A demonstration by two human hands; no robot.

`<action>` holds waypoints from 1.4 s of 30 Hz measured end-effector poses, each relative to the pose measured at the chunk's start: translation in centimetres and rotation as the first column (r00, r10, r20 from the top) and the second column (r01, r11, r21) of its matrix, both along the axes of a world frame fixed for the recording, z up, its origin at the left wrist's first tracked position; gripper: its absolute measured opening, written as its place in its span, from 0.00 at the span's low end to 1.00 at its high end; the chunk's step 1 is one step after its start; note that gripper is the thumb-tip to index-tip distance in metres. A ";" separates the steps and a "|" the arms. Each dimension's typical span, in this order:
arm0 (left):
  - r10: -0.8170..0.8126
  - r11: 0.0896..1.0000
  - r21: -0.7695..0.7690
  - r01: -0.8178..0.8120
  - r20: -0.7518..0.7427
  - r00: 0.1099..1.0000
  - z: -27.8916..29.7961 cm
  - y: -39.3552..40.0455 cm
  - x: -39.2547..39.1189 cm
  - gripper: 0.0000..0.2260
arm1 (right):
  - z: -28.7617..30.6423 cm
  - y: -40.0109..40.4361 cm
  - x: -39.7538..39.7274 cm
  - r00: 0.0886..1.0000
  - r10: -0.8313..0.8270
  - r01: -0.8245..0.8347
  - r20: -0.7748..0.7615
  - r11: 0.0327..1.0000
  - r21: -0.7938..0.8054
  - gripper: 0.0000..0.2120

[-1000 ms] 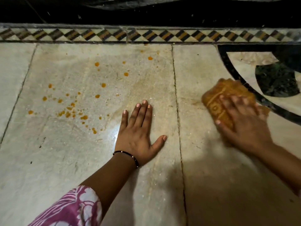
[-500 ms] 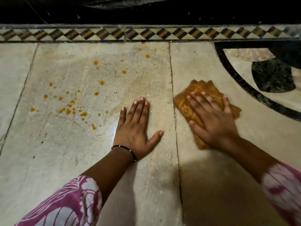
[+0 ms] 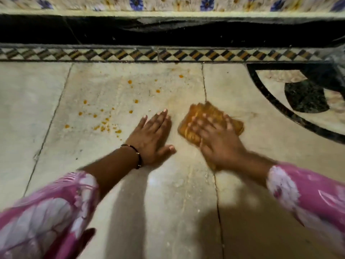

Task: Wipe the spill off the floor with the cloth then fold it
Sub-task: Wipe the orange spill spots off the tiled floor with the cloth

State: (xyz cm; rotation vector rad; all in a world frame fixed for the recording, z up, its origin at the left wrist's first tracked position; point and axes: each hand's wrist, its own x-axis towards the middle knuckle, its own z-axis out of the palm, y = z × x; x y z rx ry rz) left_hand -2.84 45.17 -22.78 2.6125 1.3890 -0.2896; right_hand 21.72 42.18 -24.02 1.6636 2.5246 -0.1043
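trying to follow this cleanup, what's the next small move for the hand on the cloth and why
Probably slide the cloth further left, past the left hand, onto the orange drops. The right hand presses it flat on the floor, and the drops lie unwiped beyond the left hand, which may need to lift out of the way.

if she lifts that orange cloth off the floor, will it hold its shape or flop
The bunched orange patterned cloth would probably flop: it lies crumpled in soft folds under the right hand. It likely slides easily, since the pale marble floor looks glossy. Probably light, being thin.
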 end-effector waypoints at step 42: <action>0.155 0.987 0.029 -0.161 0.145 0.977 -3.9 -8.0 -21.4 0.40 | -0.5 1.6 -23.1 0.936 -0.346 0.345 -0.058 0.938 -0.032 0.26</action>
